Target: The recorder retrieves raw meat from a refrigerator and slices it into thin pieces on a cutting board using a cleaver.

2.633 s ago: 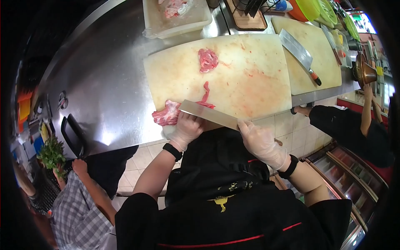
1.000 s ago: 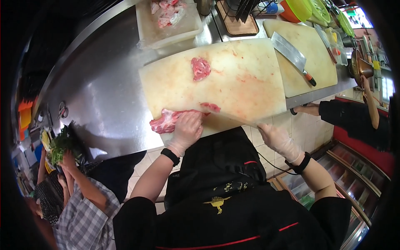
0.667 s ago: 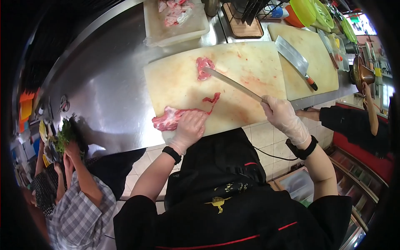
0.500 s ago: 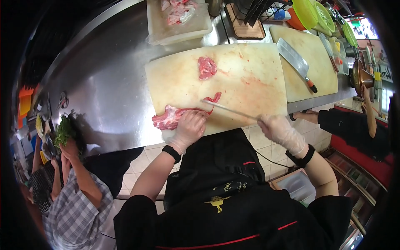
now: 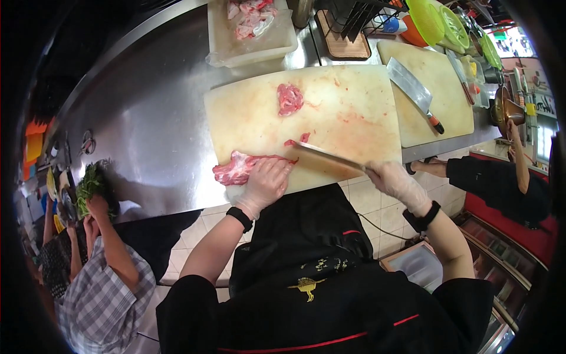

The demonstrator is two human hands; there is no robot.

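Note:
A long piece of raw red meat [image 5: 233, 170] lies near the front left of the white cutting board [image 5: 354, 88]. My gloved left hand [image 5: 268, 182] presses its closed fingers onto the meat's right part. In my gloved right hand [image 5: 396, 184] is a knife [image 5: 330, 157], its handle hidden by the fingers and its blade pointing left across the board. Beside the blade's tip lies a small strip of meat [image 5: 304, 138], apart from the long piece. Farther back on the board rests a trimmed chunk of meat [image 5: 290, 99].
Behind the board stands a white tub [image 5: 253, 53] of meat scraps. At right, a cleaver [image 5: 410, 82] lies on a second cutting board [image 5: 457, 121]. A steel counter [image 5: 153, 118] extends left, where another person's hands [image 5: 97, 206] hold leafy greens [image 5: 91, 186]. Another person stands far right.
The small strip of meat, earlier joined or touching the long piece's end, now lies separate. The knife's tip has shifted slightly right. My left hand stays on the meat.

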